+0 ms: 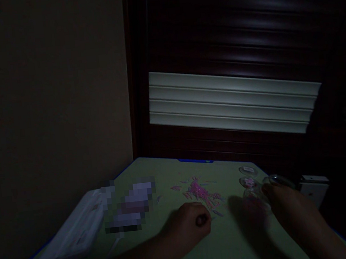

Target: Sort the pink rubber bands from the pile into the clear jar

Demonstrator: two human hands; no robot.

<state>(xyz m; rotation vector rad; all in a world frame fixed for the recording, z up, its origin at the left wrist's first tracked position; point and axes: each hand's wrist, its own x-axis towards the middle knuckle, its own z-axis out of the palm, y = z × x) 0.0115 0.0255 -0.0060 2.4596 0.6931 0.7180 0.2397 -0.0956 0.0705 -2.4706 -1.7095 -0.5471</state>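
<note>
On the pale green table (222, 244) lies a loose pile of small pink and pale pieces (199, 190). My left hand (193, 227) is curled closed just below the pile, and whatever its fingers hold, if anything, cannot be made out. At the right, my right hand (284, 202) has its fingers closed at a clear round container (277, 181), gripping its near left side. Beside it stands a clear jar (255, 203) with pinkish contents, blurred. Behind the jar are a small round container with pink pieces (248, 182) and a clear round lid (248, 170).
A white tray or case (75, 228) lies at the left edge, beside a pixelated, phone-like object (134, 203) with a cable. A white boxy device (313, 189) stands beyond the right edge. Behind are a wall and a dark slatted door.
</note>
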